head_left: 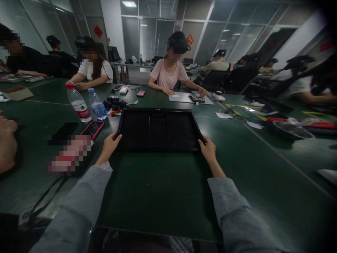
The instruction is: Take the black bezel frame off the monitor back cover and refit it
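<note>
A black rectangular monitor casing (pixel 134 131), shallow with a raised rim, lies flat in front of me on the green table. My left hand (pixel 110 144) grips its left edge near the front corner, thumb on top of the rim. On the opposite side, my right hand (pixel 209 149) pinches the right edge, also near the front corner. The fingers under both edges are partly hidden. Inside the casing I see a raised rectangular section in the middle.
Two water bottles, one red-capped (pixel 79 105) and one blue-capped (pixel 97 105), stand left beyond the casing. A red-edged phone (pixel 93 129) lies near my left hand. Another person's hand (pixel 6 144) rests at far left. Opposite, a person in pink (pixel 171 72) handles parts. A metal bowl (pixel 291 130) sits right.
</note>
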Available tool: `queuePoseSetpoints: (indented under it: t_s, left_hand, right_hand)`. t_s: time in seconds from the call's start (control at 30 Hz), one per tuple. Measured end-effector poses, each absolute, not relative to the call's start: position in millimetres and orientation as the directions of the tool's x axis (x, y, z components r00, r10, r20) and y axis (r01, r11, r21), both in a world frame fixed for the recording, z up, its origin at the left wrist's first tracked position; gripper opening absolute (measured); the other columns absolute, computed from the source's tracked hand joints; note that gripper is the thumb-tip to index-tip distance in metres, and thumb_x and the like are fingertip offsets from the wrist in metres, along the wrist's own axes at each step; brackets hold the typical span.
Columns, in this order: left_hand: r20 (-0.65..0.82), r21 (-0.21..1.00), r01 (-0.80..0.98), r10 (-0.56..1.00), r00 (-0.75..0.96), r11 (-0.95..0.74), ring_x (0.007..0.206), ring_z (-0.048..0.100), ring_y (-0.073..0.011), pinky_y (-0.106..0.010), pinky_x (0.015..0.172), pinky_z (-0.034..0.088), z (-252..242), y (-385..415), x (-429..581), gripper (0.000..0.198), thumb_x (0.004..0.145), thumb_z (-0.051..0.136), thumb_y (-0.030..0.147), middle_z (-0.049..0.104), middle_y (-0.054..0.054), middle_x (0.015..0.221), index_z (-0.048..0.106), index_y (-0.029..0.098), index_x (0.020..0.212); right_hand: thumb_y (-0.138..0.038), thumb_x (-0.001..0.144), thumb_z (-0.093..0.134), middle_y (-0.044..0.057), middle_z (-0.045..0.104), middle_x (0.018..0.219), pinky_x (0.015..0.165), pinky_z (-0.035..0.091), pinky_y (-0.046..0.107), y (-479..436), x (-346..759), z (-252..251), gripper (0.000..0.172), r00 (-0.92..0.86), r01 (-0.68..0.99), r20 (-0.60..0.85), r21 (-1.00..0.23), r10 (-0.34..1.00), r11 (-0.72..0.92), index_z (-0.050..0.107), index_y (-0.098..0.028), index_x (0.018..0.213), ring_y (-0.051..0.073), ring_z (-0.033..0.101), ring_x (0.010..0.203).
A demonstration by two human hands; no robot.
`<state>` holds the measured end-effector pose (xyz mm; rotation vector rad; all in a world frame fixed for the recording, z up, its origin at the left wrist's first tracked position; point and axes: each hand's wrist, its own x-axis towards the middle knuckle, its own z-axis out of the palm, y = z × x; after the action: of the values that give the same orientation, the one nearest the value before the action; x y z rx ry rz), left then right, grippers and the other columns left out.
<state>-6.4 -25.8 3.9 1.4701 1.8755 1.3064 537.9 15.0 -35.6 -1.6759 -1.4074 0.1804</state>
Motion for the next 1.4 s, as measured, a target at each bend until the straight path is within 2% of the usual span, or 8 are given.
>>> queuePoseSetpoints:
  t_s: [0.1,0.17,0.4,0.67,0.9,1.1,1.27,1.4]
  left_hand:
    - [0.12,0.968,0.249,0.907,-0.404,-0.017,0.11,0.072,-0.029,-0.042,0.101,0.054,5.4,-22.5,-3.7,0.048,0.083,0.075,0.045,0.077,-0.015,0.119,0.075,0.012,0.117]
    - [0.106,0.98,0.2,0.892,-0.439,-0.018,0.11,0.071,-0.0283,-0.042,0.102,0.053,5.7,-20.9,-5.0,0.051,0.079,0.079,0.047,0.078,-0.014,0.116,0.076,0.012,0.115]
    - [0.122,0.948,0.315,0.868,-0.481,0.041,0.102,0.072,-0.0297,-0.041,0.095,0.053,2.7,-18.3,-34.6,0.056,0.074,0.076,0.061,0.078,-0.015,0.104,0.076,0.012,0.101]
    - [0.197,0.825,0.558,0.879,-0.434,0.091,0.099,0.07,-0.0299,-0.037,0.089,0.052,-0.3,-17.0,-52.9,0.054,0.079,0.067,0.066,0.077,-0.013,0.099,0.074,0.016,0.095]
    - [0.118,0.88,0.461,0.889,-0.443,0.113,0.09,0.067,-0.0265,-0.033,0.08,0.05,-4.1,-12.3,-60.3,0.063,0.071,0.063,0.076,0.074,-0.01,0.09,0.071,0.015,0.086]
    - [0.12,0.853,0.507,0.9,-0.418,0.122,0.088,0.066,-0.0268,-0.034,0.08,0.049,-1.2,-15.4,-58.2,0.065,0.073,0.062,0.079,0.074,-0.009,0.087,0.071,0.016,0.085]
    - [0.014,0.962,0.248,0.882,-0.472,0.117,0.095,0.067,-0.0271,-0.035,0.085,0.051,-0.9,-17.7,-54.6,0.065,0.07,0.068,0.076,0.075,-0.007,0.093,0.074,0.016,0.094]
    - [0.005,0.99,0.13,0.887,-0.462,0.062,0.099,0.068,-0.0263,-0.037,0.091,0.052,-1.9,-18.4,-56.0,0.064,0.065,0.078,0.069,0.077,-0.007,0.098,0.076,0.017,0.102]
  right_hand:
    - [-0.044,0.085,0.057,0.018,0.074,0.12,0.104,0.052,0.054,11.9,537.6,-33.7,0.059,0.323,0.736,0.41,-0.676,0.853,0.047,0.068,-0.015,0.135,0.034,0.069,0.112]
    - [-0.044,0.085,0.057,0.017,0.074,0.117,0.103,0.052,0.054,9.2,536.5,-31.9,0.059,0.316,0.744,0.422,-0.666,0.85,0.054,0.068,-0.014,0.135,0.033,0.07,0.109]
    - [-0.054,0.085,0.056,0.013,0.074,0.096,0.09,0.056,0.05,2.7,528.7,-31.2,0.063,0.238,0.741,0.416,-0.662,0.878,0.113,0.067,-0.014,0.133,0.029,0.069,0.085]
    - [-0.069,0.09,0.051,0.018,0.071,0.121,0.104,0.051,0.057,4.3,527.3,-37.7,0.073,0.133,0.682,0.344,-0.712,0.929,0.167,0.058,-0.016,0.139,0.036,0.068,0.113]
    - [-0.076,0.081,0.065,0.012,0.074,0.117,0.096,0.059,0.054,6.8,531.3,-37.4,0.077,0.086,0.485,0.157,-0.869,0.984,0.097,0.06,-0.022,0.136,0.032,0.072,0.101]
    - [-0.073,0.083,0.064,0.012,0.068,0.134,0.113,0.047,0.058,5.8,525.9,-40.8,0.071,0.124,0.482,0.275,-0.857,0.953,0.184,0.061,-0.025,0.136,0.033,0.064,0.126]
    - [-0.065,0.078,0.07,0.012,0.068,0.132,0.107,0.052,0.058,4.4,520.6,-35.2,0.075,0.132,0.421,0.245,-0.891,0.96,0.17,0.057,-0.025,0.14,0.032,0.063,0.125]
    - [-0.058,0.073,0.075,0.01,0.073,0.12,0.093,0.061,0.052,-2.5,517.2,-22.0,0.08,0.11,0.317,0.148,-0.942,0.983,0.106,0.053,-0.026,0.143,0.029,0.071,0.107]
